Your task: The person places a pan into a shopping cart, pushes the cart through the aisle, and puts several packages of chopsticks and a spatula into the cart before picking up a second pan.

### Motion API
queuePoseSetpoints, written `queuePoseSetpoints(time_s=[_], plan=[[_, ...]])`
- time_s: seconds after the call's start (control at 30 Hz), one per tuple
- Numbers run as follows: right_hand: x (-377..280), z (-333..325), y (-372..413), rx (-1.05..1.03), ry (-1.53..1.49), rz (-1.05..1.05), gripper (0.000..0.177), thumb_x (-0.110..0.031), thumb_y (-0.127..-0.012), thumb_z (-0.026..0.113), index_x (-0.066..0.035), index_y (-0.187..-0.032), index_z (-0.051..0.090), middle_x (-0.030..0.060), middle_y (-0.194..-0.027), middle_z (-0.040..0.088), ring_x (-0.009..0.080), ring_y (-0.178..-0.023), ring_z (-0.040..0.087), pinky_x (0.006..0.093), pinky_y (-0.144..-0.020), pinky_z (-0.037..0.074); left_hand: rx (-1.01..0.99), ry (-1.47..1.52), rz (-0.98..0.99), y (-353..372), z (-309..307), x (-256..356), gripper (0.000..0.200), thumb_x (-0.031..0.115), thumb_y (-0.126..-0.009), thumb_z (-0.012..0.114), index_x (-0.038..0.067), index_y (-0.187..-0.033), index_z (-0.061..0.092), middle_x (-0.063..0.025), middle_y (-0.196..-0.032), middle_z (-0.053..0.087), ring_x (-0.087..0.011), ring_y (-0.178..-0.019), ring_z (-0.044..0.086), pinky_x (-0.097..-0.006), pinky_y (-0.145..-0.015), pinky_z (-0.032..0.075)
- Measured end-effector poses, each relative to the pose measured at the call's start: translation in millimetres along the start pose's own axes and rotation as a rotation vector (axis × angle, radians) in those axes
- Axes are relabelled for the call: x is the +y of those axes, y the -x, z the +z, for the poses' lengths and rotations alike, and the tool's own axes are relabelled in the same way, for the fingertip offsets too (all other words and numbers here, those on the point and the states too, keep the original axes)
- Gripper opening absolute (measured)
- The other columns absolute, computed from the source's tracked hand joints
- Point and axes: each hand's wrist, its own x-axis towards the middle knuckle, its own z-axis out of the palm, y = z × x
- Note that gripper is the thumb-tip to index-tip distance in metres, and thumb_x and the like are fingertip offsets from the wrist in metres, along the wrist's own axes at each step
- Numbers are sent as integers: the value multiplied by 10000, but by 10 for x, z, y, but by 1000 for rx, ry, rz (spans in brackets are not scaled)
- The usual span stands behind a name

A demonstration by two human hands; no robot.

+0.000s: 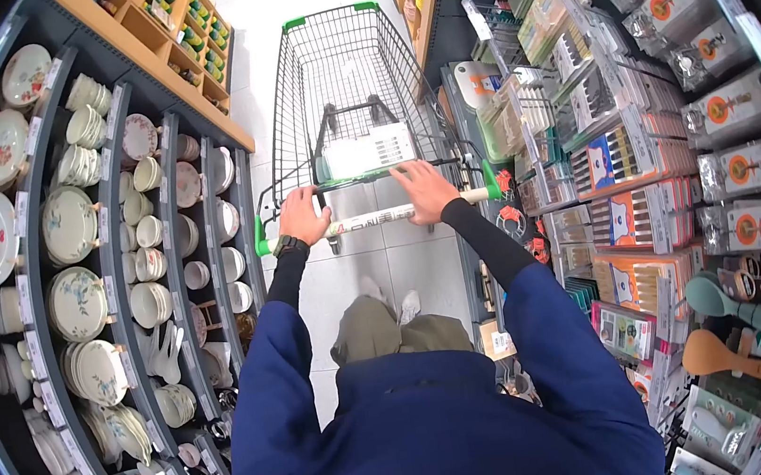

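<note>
Both hands are on the cart handle (369,220), a pale bar with green end caps that runs across the near end of the shopping cart (344,80). The left hand (304,215) is clenched around the bar toward its left end. Its knuckles are up and its fingers curl over the top, away from the body. The wrist is straight and carries a dark watch (289,245) just behind the grip.

The right hand (425,191) lies on the bar right of the middle, palm down, with the fingers stretched forward past the bar toward the basket. It rests on the handle, but from this angle I cannot tell whether the thumb or any finger wraps under it. The two hands sit apart, with a bare stretch of bar between them. Both arms reach forward and slightly inward from the shoulders, elbows nearly straight, in dark blue sleeves (542,313) over tight black forearm layers.

Just ahead of the grip, inside the wire basket, a flat pale box (368,154) stands near the handle end, between the two hands. Out to the left of the left hand, shelves hold stacked plates (67,224) and bowls. Out to the right of the right hand hangs a rack of packaged utensils (623,160). Below the grip, closer to the body, are the person's legs and a light shoe (408,305) on a pale tiled floor (357,278).
</note>
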Motion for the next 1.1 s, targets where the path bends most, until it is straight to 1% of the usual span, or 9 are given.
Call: queuePoseSetpoints(time_s=[0.13, 0.3, 0.53, 0.8, 0.93, 0.97, 1.0, 1.07, 1.1], plan=[[281, -38, -373, -24, -36, 19, 952, -285, -585, 794, 32, -1393, 402, 211, -1311, 460, 363, -1274, 421, 454, -1140, 296, 6, -7, 3, -495, 34, -145, 507, 291, -776, 657, 34, -1203, 564, -176, -1170, 580, -349, -1141, 535, -458, -976, 435], [669, -94, -858, -48, 2, 53, 956, -301, -572, 782, 0, -1401, 412, 205, -1320, 471, 346, -1286, 423, 434, -1141, 296, 37, -15, 8, -1129, 57, -253, 482, 296, -766, 669, 42, -1160, 559, -165, -1109, 577, -342, -1118, 535, -462, -966, 434], [1240, -261, -1435, -60, -25, 61, 986, -265, -553, 789, -16, -1421, 394, 185, -1358, 445, 366, -1301, 408, 438, -1153, 302, -3, 36, 33, -1920, 80, -301, 621, 319, -739, 687, 17, -1257, 526, -186, -1194, 542, -343, -1207, 476, -468, -1044, 373], [1751, -374, -1776, -98, -60, 65, 996, -276, -594, 796, -21, -1449, 352, 193, -1442, 390, 361, -1367, 356, 474, -1179, 264, 47, 11, 40, -2498, 171, -236, 614, 312, -754, 677, 28, -1276, 519, -168, -1224, 533, -338, -1240, 457, -471, -1053, 361], [2012, -421, -1968, -195, -49, 42, 1015, -297, -612, 791, -23, -1469, 320, 170, -1468, 373, 355, -1409, 314, 500, -1183, 246, -8, 52, -4, -2790, 181, -202, 622, 318, -765, 661, 3, -1282, 518, -218, -1258, 521, -375, -1268, 430, -474, -1110, 308], [2075, -436, -2015, -242, -12, 11, 1010, -421, -686, 776, -23, -1483, 300, 166, -1504, 344, 350, -1430, 284, 511, -1187, 225, -14, 58, -8, -2845, 163, -193, 612, 302, -772, 667, 4, -1284, 512, -213, -1273, 514, -377, -1275, 424, -473, -1114, 303], [2123, -462, -2043, -246, -22, 10, 1010, -421, -686, 776, -23, -1483, 300, 166, -1504, 344, 350, -1430, 284, 511, -1187, 225, -22, 54, -14, -2888, 166, -175, 612, 302, -772, 667, 4, -1284, 512, -213, -1273, 514, -377, -1275, 424, -473, -1114, 303], [2205, -505, -2121, -219, -66, -42, 1009, -591, -766, 690, -15, -1491, 289, 172, -1535, 309, 345, -1437, 271, 516, -1192, 197, -34, 81, -9, -3012, 150, -164, 599, 291, -780, 661, -2, -1281, 510, -211, -1273, 511, -380, -1272, 423, -479, -1112, 304], [2265, -503, -2147, -221, -45, -62, 968, -662, -844, 568, -3, -1492, 281, 176, -1549, 291, 343, -1443, 261, 521, -1189, 180, -44, 99, -22, -3067, 132, -142, 581, 271, -782, 663, 7, -1277, 512, -204, -1265, 511, -385, -1271, 421, -484, -1112, 303]])
